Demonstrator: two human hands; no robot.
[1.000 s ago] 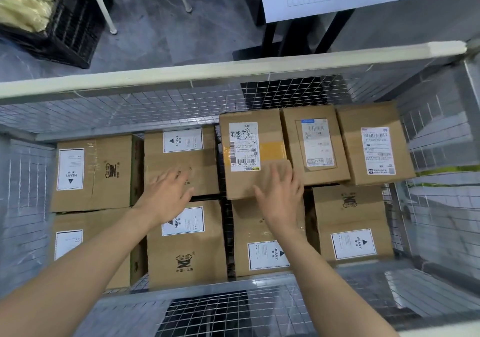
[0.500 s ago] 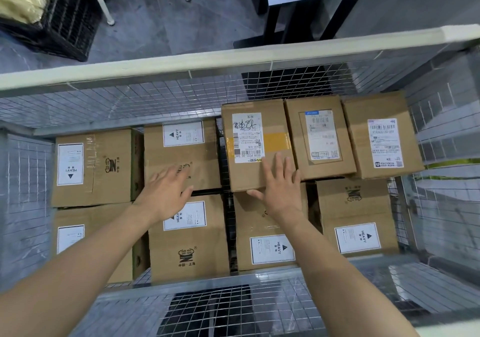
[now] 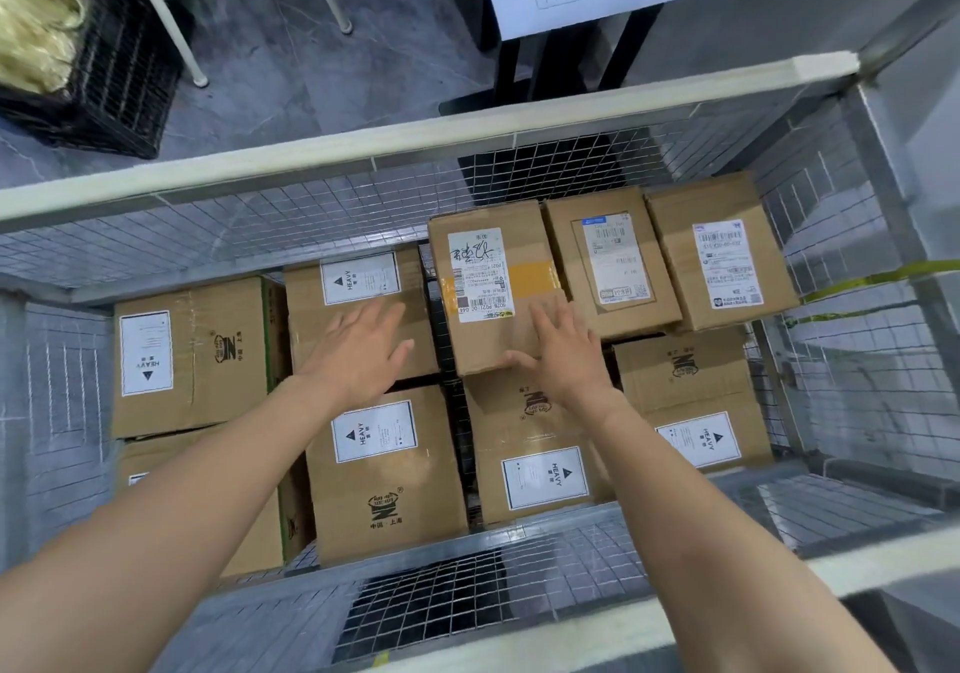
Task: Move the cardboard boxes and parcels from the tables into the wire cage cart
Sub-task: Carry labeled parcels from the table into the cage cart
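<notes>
Cage cart (image 3: pixel 415 148): left hand (image 3: pixel 358 355), right hand (image 3: pixel 563 363) flat, empty; arms part-hide lower boxes (image 3: pixel 389 511).

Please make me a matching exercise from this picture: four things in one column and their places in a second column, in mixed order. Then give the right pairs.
1 yellow-taped box
2 left hand
3 black crate
4 blue-label box

A on the floor, outside the wire cage cart
B over a box with a HEAVY label
C between two other upper boxes
D under the right hand

Pairs: 1-D, 2-B, 3-A, 4-C
</notes>
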